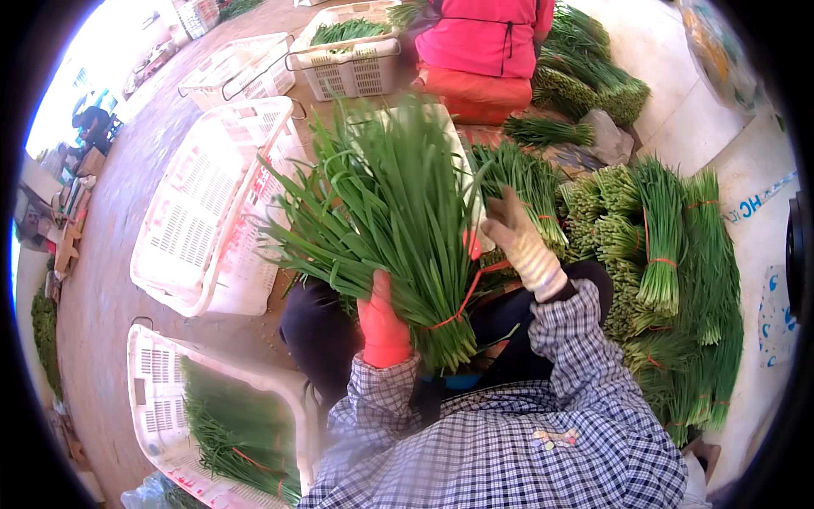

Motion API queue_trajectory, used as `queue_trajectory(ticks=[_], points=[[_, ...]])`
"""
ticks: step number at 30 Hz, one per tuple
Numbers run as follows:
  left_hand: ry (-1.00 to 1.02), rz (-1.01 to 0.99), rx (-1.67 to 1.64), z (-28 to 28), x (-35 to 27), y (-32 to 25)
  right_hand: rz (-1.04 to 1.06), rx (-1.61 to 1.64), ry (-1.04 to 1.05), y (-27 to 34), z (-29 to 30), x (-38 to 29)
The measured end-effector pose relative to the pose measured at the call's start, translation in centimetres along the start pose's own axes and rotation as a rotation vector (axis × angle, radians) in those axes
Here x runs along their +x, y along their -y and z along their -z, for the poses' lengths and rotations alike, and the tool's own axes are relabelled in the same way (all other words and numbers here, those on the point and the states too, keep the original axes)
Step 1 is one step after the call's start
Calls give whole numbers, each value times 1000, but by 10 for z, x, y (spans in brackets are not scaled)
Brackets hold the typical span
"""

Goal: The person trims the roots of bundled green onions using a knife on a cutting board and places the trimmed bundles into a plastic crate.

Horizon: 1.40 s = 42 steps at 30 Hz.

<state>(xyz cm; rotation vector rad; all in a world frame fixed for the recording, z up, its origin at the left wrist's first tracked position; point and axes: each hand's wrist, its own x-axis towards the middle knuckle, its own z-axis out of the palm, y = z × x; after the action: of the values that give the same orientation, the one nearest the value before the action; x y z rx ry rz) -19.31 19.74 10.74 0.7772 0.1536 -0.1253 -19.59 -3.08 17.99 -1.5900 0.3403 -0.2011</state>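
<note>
My left hand (pixel 383 324), in an orange-red glove, grips a large loose bunch of garlic chives (pixel 394 210) near its lower end, thumb on top. The leaves fan out up and to the left, and the cut stems point down toward my lap. Around the stems runs a red tie (pixel 459 313), whose free end reaches up beside my right hand (pixel 526 248). That hand wears a striped cream glove and is slightly blurred, its fingers apart to the right of the leaves. A small red object (pixel 472 244) shows behind the bunch, too hidden to name.
Tied chive bundles (pixel 661 254) are piled at my right. A white plastic crate (pixel 210 210) stands at left; another crate (pixel 152 413) at lower left holds chives. Ahead, a person in pink (pixel 477 38) sits on a red seat (pixel 474 95) near further crates (pixel 350 67).
</note>
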Motion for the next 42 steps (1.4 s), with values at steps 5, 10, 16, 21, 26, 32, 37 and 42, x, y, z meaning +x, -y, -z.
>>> queue_trajectory(ticks=[5, 10, 16, 21, 26, 32, 37, 42], points=[[-12, -182, 218, -34, -2, -17, 96, -538, 396, 2, -33, -53], [477, -230, 470, -69, -38, -37, 177, 31, 425, -17, -37, -41], [298, 190, 539, -15, -9, -59, -109, 652, 705, -48, 18, -31], [323, 325, -37, 3, 10, 27, 65, 426, 679, -34, 5, -41], [364, 230, 197, -4, -5, 25, 221, -79, 307, 10, -18, -30], [227, 245, 89, -20, -20, 2, -183, 184, 117, 14, -21, -29], [76, 289, 68, -11, -27, 2, -76, 105, 31, 18, 4, -12], [51, 222, 87, -5, -21, 6, 736, -250, -358, 74, 4, -5]])
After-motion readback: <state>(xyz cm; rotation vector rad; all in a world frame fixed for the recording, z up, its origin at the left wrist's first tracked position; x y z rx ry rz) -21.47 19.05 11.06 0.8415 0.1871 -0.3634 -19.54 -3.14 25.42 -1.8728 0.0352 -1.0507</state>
